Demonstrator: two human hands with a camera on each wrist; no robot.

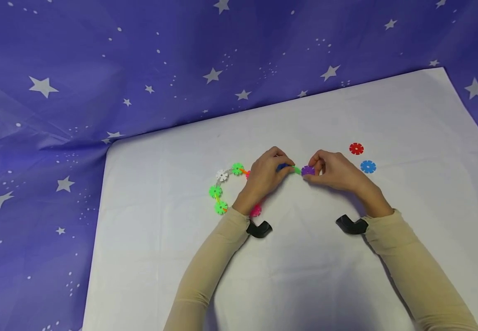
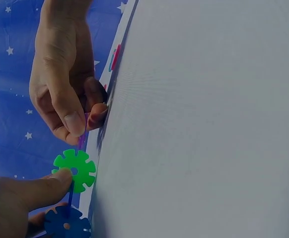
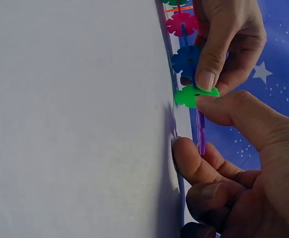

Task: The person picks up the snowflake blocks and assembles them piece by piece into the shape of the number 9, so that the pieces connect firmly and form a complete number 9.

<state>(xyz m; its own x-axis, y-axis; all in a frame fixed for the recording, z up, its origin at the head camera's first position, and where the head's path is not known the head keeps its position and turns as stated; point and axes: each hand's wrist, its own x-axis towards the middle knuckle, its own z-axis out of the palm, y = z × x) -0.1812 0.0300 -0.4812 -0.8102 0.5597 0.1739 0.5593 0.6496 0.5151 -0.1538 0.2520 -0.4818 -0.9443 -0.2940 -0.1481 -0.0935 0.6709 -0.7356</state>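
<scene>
My left hand (image 1: 267, 172) pinches a bright green notched plastic disc (image 2: 87, 168) between thumb and fingers. A purple notched disc (image 1: 308, 170) is slotted edge-on against the green one, and my right hand (image 1: 336, 171) pinches it by its far side. In the right wrist view the purple disc (image 3: 201, 131) stands at right angles to the green disc, near the right thumb. Behind the green disc a dark blue disc (image 3: 184, 60) and a pink disc (image 3: 179, 25) continue the joined chain. Part of that chain is hidden under my left hand and wrist.
The chain curves left, with a white disc (image 1: 221, 175), several green discs (image 1: 215, 191) and a pink disc (image 1: 256, 210) by the left wrist. A loose red disc (image 1: 353, 148) and light blue disc (image 1: 368, 166) lie beyond my right hand. A white cloth (image 1: 160, 257) covers the table; a starry purple curtain (image 1: 181, 46) hangs behind.
</scene>
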